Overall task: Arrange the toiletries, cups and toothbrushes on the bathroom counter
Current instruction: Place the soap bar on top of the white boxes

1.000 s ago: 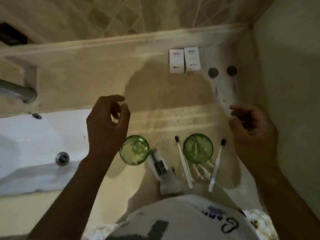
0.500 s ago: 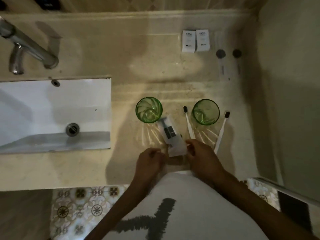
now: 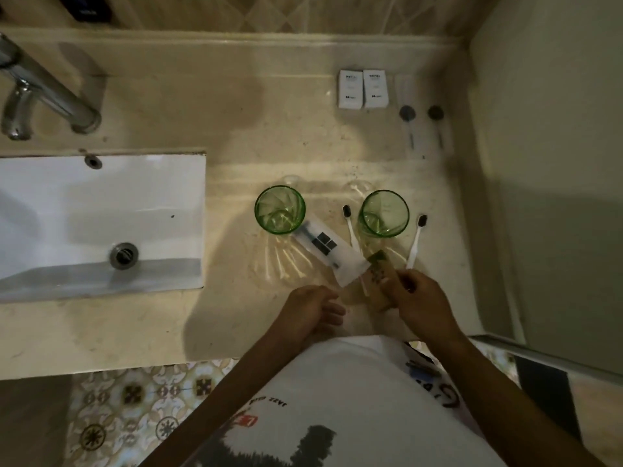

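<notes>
Two green glass cups stand on the beige counter (image 3: 236, 123), one to the left (image 3: 279, 209) and one to the right (image 3: 384, 213). A white packet with dark squares (image 3: 328, 252) lies slanted in front of the left cup. Two white toothbrushes with black heads flank the right cup, one on its left (image 3: 350, 227) and one on its right (image 3: 415, 242). My right hand (image 3: 419, 299) grips a small tan packet with green print (image 3: 380, 279) just in front of the right cup. My left hand (image 3: 312, 310) rests on the counter's front edge, fingers curled, holding nothing.
Two white boxes (image 3: 363, 88) stand at the back. Beside them are two clear bottles with dark caps (image 3: 421, 112). A white sink (image 3: 101, 224) with a chrome tap (image 3: 47, 92) fills the left. A wall (image 3: 556, 163) closes the right side.
Both hands came down from above the cups to the counter's front edge. My right hand has picked up the tan packet and my left hand has come off the white packet.
</notes>
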The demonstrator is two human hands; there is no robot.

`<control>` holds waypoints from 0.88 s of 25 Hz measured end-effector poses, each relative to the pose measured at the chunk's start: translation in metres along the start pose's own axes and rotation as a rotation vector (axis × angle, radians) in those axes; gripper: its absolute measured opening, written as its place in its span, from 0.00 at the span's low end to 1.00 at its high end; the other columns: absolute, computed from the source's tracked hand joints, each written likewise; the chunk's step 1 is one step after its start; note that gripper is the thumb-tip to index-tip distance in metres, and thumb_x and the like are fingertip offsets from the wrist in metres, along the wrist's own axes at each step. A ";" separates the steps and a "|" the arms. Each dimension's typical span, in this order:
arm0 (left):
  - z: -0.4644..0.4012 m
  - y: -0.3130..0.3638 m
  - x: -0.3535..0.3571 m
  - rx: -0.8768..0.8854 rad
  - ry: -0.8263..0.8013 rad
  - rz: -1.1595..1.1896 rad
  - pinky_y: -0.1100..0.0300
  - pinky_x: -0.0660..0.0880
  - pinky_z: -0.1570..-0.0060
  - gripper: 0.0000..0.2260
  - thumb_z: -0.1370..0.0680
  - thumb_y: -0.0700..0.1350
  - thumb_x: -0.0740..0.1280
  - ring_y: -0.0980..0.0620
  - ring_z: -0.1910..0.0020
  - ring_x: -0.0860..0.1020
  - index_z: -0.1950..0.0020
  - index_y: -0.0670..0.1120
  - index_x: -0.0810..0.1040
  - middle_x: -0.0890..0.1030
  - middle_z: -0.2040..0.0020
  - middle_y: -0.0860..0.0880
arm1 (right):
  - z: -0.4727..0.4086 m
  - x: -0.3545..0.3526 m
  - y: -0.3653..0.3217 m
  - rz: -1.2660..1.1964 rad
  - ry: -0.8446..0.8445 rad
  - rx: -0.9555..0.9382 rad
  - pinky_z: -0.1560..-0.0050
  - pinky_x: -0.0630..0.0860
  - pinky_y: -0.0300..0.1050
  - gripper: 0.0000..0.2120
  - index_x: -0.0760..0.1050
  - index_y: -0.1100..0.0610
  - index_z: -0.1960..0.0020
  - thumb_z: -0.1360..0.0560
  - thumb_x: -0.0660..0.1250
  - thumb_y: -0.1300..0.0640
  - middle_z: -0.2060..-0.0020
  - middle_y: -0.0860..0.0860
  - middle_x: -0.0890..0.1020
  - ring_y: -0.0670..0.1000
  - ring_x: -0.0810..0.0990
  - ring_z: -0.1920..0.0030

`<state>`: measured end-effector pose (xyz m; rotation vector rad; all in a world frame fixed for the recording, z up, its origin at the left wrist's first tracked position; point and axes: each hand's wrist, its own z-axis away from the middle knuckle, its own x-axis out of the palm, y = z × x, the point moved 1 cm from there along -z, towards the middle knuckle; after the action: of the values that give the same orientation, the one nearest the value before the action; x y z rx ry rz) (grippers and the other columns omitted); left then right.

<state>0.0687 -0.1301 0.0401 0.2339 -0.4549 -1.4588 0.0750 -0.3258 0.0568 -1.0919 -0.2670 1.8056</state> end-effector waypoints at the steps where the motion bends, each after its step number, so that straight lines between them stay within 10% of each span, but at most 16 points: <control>1: 0.000 0.001 0.000 0.014 -0.015 -0.060 0.51 0.78 0.57 0.09 0.23 0.42 0.67 0.42 0.61 0.83 0.48 0.38 0.81 0.86 0.56 0.38 | 0.005 -0.012 -0.003 -0.031 0.010 -0.008 0.65 0.74 0.36 0.07 0.81 0.50 0.48 0.24 0.70 0.50 0.59 0.46 0.85 0.43 0.83 0.60; 7: 0.018 0.043 0.017 0.268 -0.277 0.091 0.47 0.82 0.56 0.08 0.21 0.40 0.69 0.40 0.59 0.84 0.43 0.43 0.80 0.85 0.53 0.39 | 0.027 -0.052 -0.039 -0.346 -0.142 -0.065 0.67 0.73 0.41 0.11 0.77 0.55 0.45 0.25 0.72 0.56 0.61 0.53 0.87 0.43 0.77 0.72; 22: -0.029 0.172 0.033 0.532 0.049 -0.163 0.53 0.84 0.56 0.14 0.25 0.36 0.73 0.49 0.55 0.86 0.40 0.45 0.80 0.86 0.49 0.43 | -0.103 -0.049 -0.105 -0.514 0.078 -0.078 0.62 0.80 0.41 0.10 0.79 0.55 0.47 0.27 0.74 0.55 0.53 0.54 0.85 0.52 0.85 0.54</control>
<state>0.2375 -0.1478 0.0915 0.7422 -0.7952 -1.4641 0.2259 -0.3407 0.0882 -1.0309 -0.5234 1.3007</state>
